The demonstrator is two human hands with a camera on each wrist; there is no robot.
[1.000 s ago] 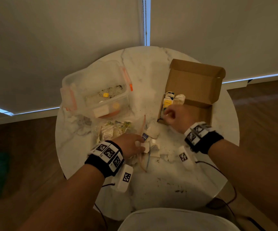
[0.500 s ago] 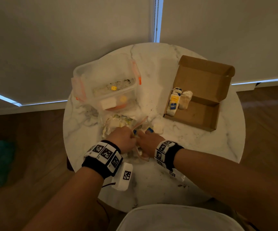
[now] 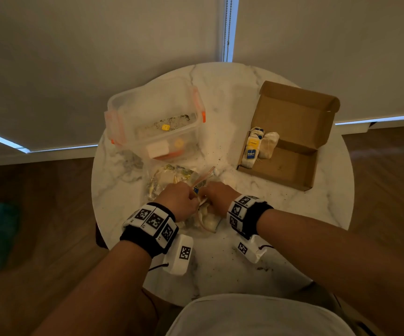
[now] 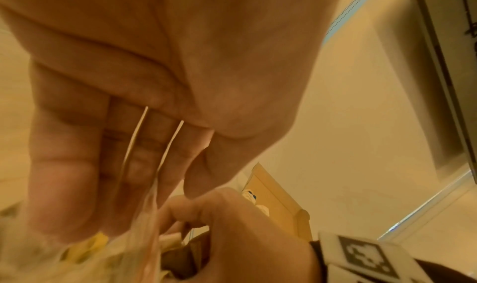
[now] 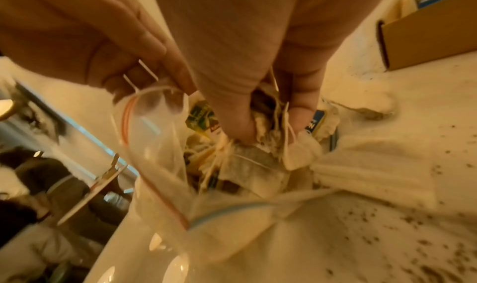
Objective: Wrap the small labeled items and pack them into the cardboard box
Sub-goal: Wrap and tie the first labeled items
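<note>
A clear zip bag [image 3: 208, 220] of tea bags lies on the marble table [image 3: 244, 263] near its front. My left hand [image 3: 179, 200] pinches the bag's red zip rim [image 5: 126, 122] and holds its mouth apart. My right hand [image 3: 216, 196] reaches into the mouth. Its thumb and fingers [image 5: 268, 128] pinch a bunch of tea bags [image 5: 247, 165] with strings and labels. The open cardboard box [image 3: 290, 168] stands at the right, with a few wrapped, labeled tea bags [image 3: 256, 146] in its left end.
A clear plastic container [image 3: 157, 122] with orange clips stands at the back left. A second bag of packets [image 3: 169, 175] lies just beyond my hands. Dark crumbs are scattered on the table [image 5: 413, 236] to my right. A pale cushion [image 3: 256, 316] lies below the near edge.
My right hand left the cardboard box, came back to the left and went into the zip bag. The left hand stayed at the bag and now holds its rim.
</note>
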